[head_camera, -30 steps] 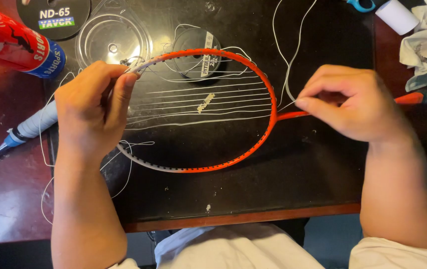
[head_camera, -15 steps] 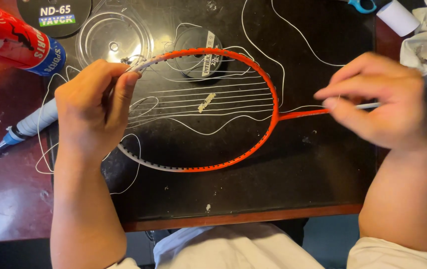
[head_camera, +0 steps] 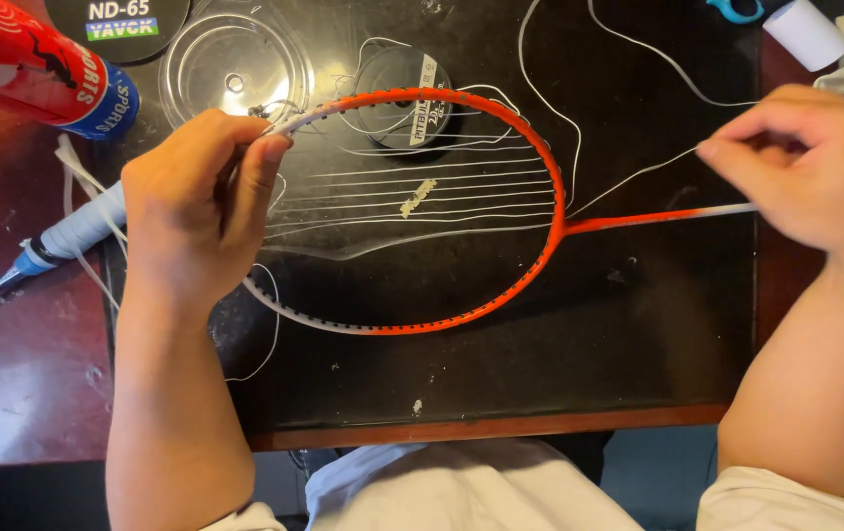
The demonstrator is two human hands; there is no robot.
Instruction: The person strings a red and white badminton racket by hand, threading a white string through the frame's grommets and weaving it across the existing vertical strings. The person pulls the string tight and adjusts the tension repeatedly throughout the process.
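Note:
An orange and white badminton racket frame [head_camera: 501, 295] lies flat on a black mat [head_camera: 540, 364], its head partly strung with several white strings running lengthwise. My left hand [head_camera: 196, 206] grips the top end of the head. My right hand [head_camera: 815, 162] pinches a loose white string [head_camera: 629, 182] above the orange shaft [head_camera: 638, 218] and holds it taut toward the frame's throat. More slack string loops over the upper mat.
A red and blue tube [head_camera: 38, 69] lies at the top left. Beside it are a clear round lid [head_camera: 230, 69], a black string reel [head_camera: 407, 98] and a black disc [head_camera: 132, 20]. Another racket's white-wrapped handle [head_camera: 68, 236] lies left. A white roll [head_camera: 806, 29] sits top right.
My right hand has moved rightward along the shaft, drawing the white string out through the frame. The loose loops on the mat have shifted. My left hand has stayed on the head.

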